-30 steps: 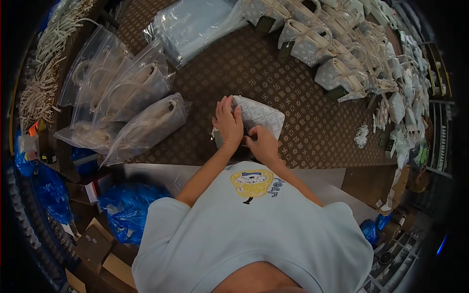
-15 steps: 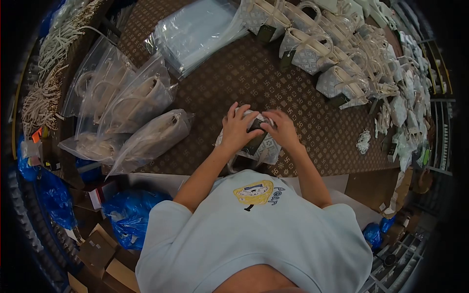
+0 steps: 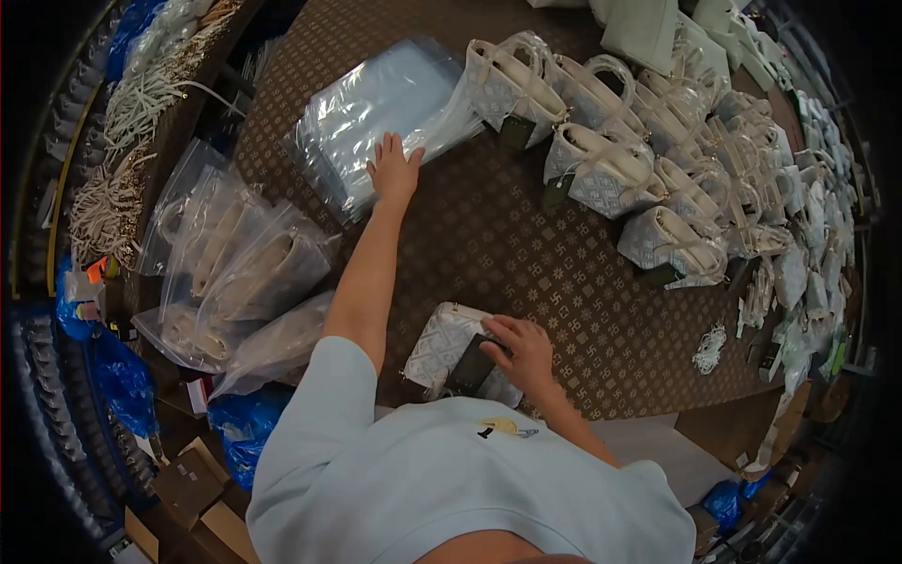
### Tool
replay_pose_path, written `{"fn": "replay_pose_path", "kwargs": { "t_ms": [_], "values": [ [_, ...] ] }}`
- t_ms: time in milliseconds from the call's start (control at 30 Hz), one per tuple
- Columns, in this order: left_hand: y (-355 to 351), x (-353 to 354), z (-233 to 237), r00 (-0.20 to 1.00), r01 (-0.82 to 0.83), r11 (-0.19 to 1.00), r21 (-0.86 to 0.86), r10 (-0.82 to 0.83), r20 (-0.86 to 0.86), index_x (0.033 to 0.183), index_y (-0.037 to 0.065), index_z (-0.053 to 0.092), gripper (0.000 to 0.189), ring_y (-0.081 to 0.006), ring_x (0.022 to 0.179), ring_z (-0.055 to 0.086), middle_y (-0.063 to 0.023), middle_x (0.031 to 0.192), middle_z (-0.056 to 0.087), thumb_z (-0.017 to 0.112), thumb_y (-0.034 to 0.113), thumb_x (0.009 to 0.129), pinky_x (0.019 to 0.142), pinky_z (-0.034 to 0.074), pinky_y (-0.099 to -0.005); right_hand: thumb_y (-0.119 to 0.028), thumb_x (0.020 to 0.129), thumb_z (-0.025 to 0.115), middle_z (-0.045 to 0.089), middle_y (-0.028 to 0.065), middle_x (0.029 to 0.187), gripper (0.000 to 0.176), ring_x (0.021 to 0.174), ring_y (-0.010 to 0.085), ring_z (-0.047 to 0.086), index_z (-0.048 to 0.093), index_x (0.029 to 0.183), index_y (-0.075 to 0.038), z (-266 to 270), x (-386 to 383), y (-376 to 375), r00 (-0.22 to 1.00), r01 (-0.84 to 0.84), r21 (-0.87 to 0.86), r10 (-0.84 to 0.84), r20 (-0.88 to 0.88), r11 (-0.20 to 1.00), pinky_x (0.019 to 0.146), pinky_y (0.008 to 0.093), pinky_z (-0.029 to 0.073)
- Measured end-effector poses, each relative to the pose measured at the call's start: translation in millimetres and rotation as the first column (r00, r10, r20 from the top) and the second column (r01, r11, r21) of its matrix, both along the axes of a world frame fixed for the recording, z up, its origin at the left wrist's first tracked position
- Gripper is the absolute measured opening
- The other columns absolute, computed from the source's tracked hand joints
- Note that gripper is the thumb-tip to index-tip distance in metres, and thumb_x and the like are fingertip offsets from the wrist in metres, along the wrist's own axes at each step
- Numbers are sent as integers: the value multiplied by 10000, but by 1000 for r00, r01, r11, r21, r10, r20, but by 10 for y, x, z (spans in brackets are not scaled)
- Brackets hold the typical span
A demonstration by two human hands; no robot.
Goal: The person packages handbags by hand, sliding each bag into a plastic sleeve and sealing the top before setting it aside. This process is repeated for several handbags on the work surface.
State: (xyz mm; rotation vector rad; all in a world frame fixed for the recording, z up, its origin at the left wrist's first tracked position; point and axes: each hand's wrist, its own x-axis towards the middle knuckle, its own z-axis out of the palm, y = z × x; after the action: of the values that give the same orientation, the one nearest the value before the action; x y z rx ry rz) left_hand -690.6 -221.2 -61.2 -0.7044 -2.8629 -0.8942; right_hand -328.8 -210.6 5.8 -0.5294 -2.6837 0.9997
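Observation:
A small grey patterned handbag with a dark tag lies at the near edge of the brown patterned table. My right hand rests on it, fingers curled over the tag and the bag's top. My left hand is stretched far forward, fingers spread, touching the near corner of a stack of clear plastic bags. Whether the left fingers pinch a bag cannot be seen.
Several handbags sealed in plastic lie at the left. A row of unwrapped grey handbags runs along the back and right. White cords are piled far left. Blue bags and cardboard boxes sit on the floor.
My left hand let go of the handbag and reached forward to the plastic bag stack. The handbag moved toward the near edge, my right hand alone staying on it.

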Motion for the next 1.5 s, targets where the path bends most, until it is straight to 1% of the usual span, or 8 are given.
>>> {"fn": "replay_pose_path", "kwargs": {
  "t_ms": [533, 667, 833, 933, 1100, 1167, 1300, 1500],
  "values": [
    [-35, 48, 314, 795, -465, 618, 633, -24, 607, 854, 52, 683, 162, -265, 810, 628, -114, 969, 683, 670, 182, 758, 822, 448, -386, -307, 776, 686, 610, 65, 1114, 400, 1014, 259, 565, 606, 1126, -130, 39, -29, 77, 993, 22, -194, 0, 114, 981, 868, 397, 433],
    [-422, 1050, 1019, 900, 413, 861, 297, -336, -279, 690, 51, 531, 114, -253, 1065, 592, -138, 1110, 638, 623, 85, 748, 1017, 335, -437, -344, 805, 669, 484, 179, 1304, 658, 1159, 266, 501, 410, 1340, -61, 452, -102, 261, 990, 114, -505, -58, 125, 856, 950, 377, 404],
    [-966, 2068, 1084, 502, 862, 503, 68, -825, -259, 709, 76, 504, 108, -202, 1165, 534, -107, 1113, 634, 611, 65, 697, 1083, 243, -489, -381, 807, 661, 604, 199, 1092, 727, 996, 261, 593, 355, 1361, -23, 667, -399, 408, 967, 247, -679, -223, 125, 691, 839, 336, 474],
    [-1172, 2326, 1131, 411, 911, 406, 67, -885, -217, 661, 94, 478, 155, -206, 1156, 545, -39, 1082, 655, 627, 51, 666, 1091, 223, -505, -337, 868, 597, 669, 123, 885, 461, 750, 218, 647, 550, 1185, -6, 559, -306, 349, 951, 269, -412, -173, 255, 871, 675, 317, 517],
    [-1349, 1998, 1425, 508, 855, 518, -28, -847, -159, 740, 98, 600, 63, -181, 1120, 564, -46, 1057, 659, 635, 149, 756, 1082, 252, -476, -306, 944, 488, 661, 114, 922, 370, 741, 135, 635, 587, 1099, 14, 502, -34, 222, 934, 315, -890, -276, 228, 329, 625, 247, 525],
    [-1314, 1902, 1596, 515, 852, 423, -309, -569, 641, 870, 57, 647, 318, -231, 1078, 580, -91, 1036, 655, 590, 367, 827, 1045, 297, -494, -311, 944, 493, 661, 116, 929, 370, 752, 150, 642, 588, 1096, 13, 459, 108, 115, 922, 338, -911, -275, 272, 236, 634, 254, 534],
    [-1113, 2035, 1106, 677, 722, 679, -131, -733, -66, 1093, 68, 607, 461, -292, 1179, 496, -123, 1185, 588, 466, 461, 898, 1072, 220, -489, -307, 929, 527, 660, 112, 946, 351, 733, 158, 643, 606, 1052, 12, 297, 293, -42, 869, 380, -922, -369, 330, 70, 653, 269, 548],
    [-960, 2141, 429, 741, 658, 737, -156, -670, -39, 1152, 69, 577, 443, -314, 1249, 413, -95, 1253, 546, 455, 419, 910, 1070, 147, -554, -243, 899, 591, 659, 121, 916, 304, 768, 167, 655, 598, 1055, 18, 71, 557, -214, 860, 434, -900, -316, 401, 38, 655, 270, 556]
  ]
}}
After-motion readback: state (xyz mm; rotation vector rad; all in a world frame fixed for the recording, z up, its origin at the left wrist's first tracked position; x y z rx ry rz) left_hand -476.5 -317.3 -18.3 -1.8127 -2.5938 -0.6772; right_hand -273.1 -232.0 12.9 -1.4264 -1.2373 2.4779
